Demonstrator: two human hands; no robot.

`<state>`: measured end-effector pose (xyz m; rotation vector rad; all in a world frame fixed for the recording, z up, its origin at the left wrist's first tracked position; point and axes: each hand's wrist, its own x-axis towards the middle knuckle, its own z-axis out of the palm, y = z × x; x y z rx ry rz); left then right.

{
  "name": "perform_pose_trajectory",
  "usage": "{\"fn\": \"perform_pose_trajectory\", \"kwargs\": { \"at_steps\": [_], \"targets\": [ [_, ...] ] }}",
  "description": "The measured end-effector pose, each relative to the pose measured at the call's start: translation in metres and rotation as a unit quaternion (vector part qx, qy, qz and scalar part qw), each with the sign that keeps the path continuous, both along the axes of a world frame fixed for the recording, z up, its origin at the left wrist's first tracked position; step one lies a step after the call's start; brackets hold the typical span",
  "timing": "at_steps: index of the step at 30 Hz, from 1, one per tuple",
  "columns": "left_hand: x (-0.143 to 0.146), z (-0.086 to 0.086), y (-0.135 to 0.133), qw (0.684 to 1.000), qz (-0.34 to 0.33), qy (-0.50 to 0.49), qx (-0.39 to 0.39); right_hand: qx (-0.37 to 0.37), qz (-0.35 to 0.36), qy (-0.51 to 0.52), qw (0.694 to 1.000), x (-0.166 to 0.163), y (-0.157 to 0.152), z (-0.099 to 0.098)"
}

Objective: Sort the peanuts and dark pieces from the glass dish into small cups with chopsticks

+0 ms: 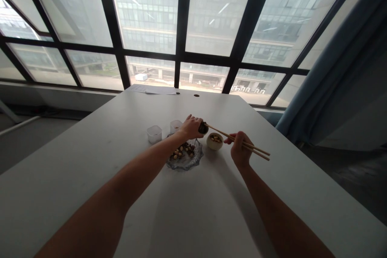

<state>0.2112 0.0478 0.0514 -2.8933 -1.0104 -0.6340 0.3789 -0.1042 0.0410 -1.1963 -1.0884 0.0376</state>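
Observation:
My left hand [191,126] is closed around a small dark cup [203,128], held just above the table beyond a clear glass dish [185,158] of mixed beans. My right hand [239,148] grips a pair of wooden chopsticks [238,141]; their tips point left and reach the dark cup. Between my two hands stands a small cream bowl [215,141] with pale beans in it. What the dark cup holds is hidden.
Two small clear plastic cups [154,134] [175,125] stand left of the dark cup on the white table [90,161]. Papers [152,89] lie at the table's far edge by the large windows. A blue curtain [338,64] hangs at the right.

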Motion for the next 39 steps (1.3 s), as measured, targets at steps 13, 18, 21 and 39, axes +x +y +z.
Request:
{"fn": "perform_pose_trajectory", "kwargs": {
  "at_steps": [13, 18, 21, 39],
  "targets": [
    [-0.002, -0.003, -0.002, 0.992, 0.061, 0.007, -0.107, -0.032, -0.006, -0.028, 0.999, -0.011, -0.004, 0.015],
    [-0.007, 0.006, -0.001, 0.981, 0.086, 0.061, -0.163, -0.062, 0.043, 0.002, 0.997, -0.024, -0.016, 0.037],
    [-0.023, 0.013, -0.003, 0.985, 0.064, 0.029, -0.157, -0.105, 0.12, -0.038, 0.986, -0.033, -0.022, 0.043],
    [-0.187, -0.053, -0.022, 0.914, 0.195, -0.337, -0.116, -0.117, 0.155, -0.11, 0.975, -0.056, -0.019, 0.009]
  ]
}}
